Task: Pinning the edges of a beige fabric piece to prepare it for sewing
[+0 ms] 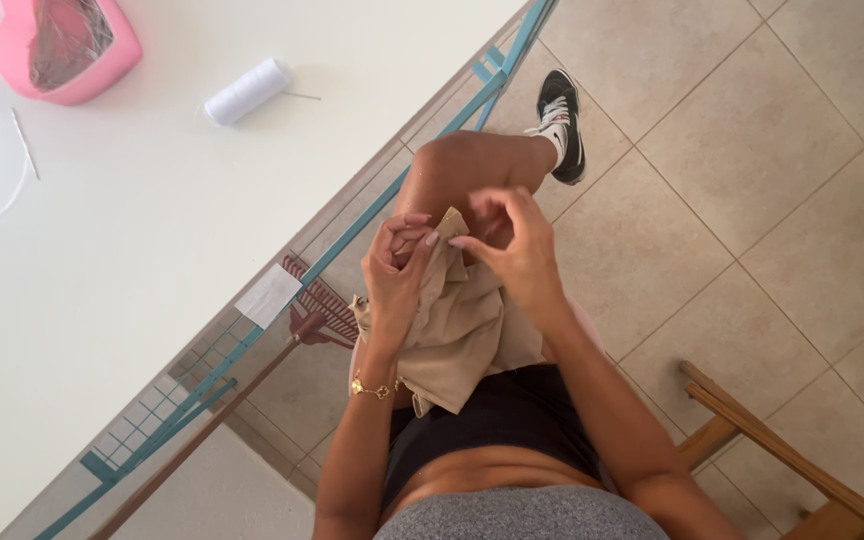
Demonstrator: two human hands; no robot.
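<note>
A beige piece of fabric (467,330) lies bunched on my lap, over black shorts. My left hand (397,270) grips its upper edge, fingers curled around the cloth, with a gold bracelet on the wrist. My right hand (512,245) is just beside it at the fabric's top corner, thumb and fingers pinched together on the cloth's edge or on something too small to see. Both hands hover above my raised knee (457,160).
A white table (132,250) fills the left side, holding a white thread spool (247,90), a pink heart-shaped box (62,45) and a loose thread (24,145). A rake (317,310) lies under the table. A wooden chair frame (762,440) stands at the lower right on the tiled floor.
</note>
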